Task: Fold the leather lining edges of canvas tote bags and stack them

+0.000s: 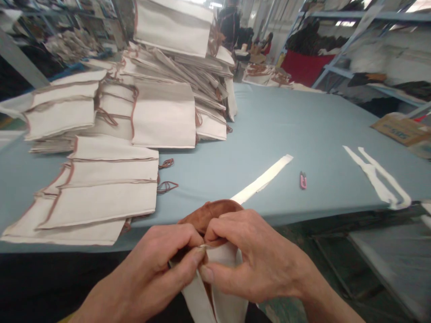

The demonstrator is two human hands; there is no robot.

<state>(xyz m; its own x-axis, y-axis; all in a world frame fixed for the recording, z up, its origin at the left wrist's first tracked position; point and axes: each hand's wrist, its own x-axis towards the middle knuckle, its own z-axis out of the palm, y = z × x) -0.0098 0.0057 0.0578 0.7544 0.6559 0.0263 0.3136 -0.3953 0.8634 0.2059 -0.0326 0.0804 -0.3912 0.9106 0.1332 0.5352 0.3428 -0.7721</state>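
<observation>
A cream fabric piece (pixel 229 294) with brown trim hangs at the near edge of the table, between my two hands. My left hand (pixel 161 264) pinches its upper edge between thumb and forefinger. Close against it, my right hand (pixel 249 255) grips the same edge from the other side, thumb in front. Brown material (pixel 210 214) bulges up behind the fingers. An opening with brown inside runs down the cream fabric below my thumbs.
Stacks of cream fabric pieces (pixel 164 116) cover the left of the blue table (pixel 279 116). A cream strip (pixel 264 179), pink snips (pixel 303 180) and white scraps (pixel 377 179) lie to the right. A cardboard box (pixel 400 128) sits at the far right.
</observation>
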